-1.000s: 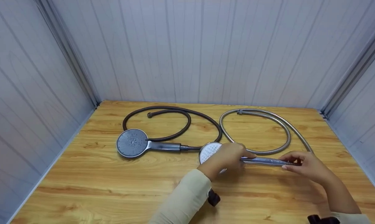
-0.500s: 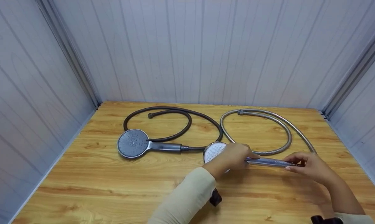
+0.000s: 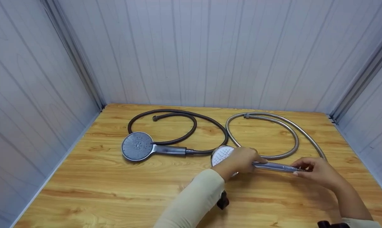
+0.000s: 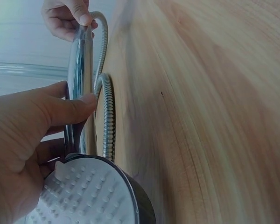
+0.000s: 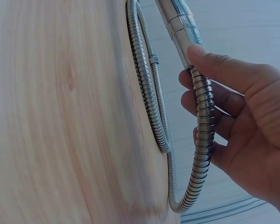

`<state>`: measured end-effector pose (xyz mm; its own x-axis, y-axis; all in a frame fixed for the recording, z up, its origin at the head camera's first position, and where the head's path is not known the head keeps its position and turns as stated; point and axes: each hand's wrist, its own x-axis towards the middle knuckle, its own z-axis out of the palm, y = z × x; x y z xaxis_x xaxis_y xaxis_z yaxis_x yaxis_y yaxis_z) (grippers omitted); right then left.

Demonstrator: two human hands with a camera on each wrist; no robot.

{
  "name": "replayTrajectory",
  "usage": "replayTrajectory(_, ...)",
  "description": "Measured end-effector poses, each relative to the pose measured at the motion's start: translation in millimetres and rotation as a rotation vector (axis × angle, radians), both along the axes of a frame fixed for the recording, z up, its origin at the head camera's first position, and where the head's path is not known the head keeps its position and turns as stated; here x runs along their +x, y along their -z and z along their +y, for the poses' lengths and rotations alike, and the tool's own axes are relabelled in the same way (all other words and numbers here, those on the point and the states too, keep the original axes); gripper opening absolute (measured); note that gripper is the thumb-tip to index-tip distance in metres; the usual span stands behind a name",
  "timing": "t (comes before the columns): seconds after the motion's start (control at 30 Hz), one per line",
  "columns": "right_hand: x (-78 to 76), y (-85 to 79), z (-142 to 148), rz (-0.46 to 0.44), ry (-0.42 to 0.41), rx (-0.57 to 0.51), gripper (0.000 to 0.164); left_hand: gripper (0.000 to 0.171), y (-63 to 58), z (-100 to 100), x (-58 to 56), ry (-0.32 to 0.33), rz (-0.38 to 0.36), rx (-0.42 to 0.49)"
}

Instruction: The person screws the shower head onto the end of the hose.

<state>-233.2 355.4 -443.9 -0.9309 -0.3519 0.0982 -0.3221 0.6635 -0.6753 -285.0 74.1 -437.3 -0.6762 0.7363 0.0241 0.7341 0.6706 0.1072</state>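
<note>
A chrome shower head with a white nozzle face is held between both hands. My left hand grips its handle close to the head; in the left wrist view the thumb lies across the chrome handle. My right hand pinches the handle's far end, where the silver metal hose joins it. Thumb and index finger close on the metal collar in the right wrist view, the other fingers behind the hose. From there the hose runs back and lies looped on the table.
A grey shower head with a dark hose coiled behind it lies on the wooden table to the left. The silver hose's free end rests at the back. Pale panel walls enclose the table's back and sides.
Both hands keep their hold on the shower head. The whole scene shifts slightly to the right and down in the head view; the hands hardly move relative to the table.
</note>
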Motion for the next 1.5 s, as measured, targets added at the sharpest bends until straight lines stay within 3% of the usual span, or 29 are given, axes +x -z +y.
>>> replayTrajectory(0.33, 0.9, -2.2, 2.2, -0.004, 0.007, 0.022, 0.022, 0.049, 2.7, 3.1, -3.7, 0.000, -0.053, 0.048)
replayTrajectory(0.87, 0.8, -0.9, 4.3, 0.025, 0.039, 0.015, 0.019, 0.043, 7.0, 8.0, -9.1, 0.009, -0.014, 0.089)
replayTrajectory(1.3, -7.7, 2.4, 8.0, -0.041, 0.105, -0.028, 0.029, 0.039, 14.1, 9.7, -14.6, -0.042, 0.038, 0.145)
replayTrajectory(1.5, -11.7, 3.2, 8.5, -0.027, 0.126, -0.023, 0.026, 0.039, 17.1, 12.0, -17.1, -0.067, 0.045, 0.172)
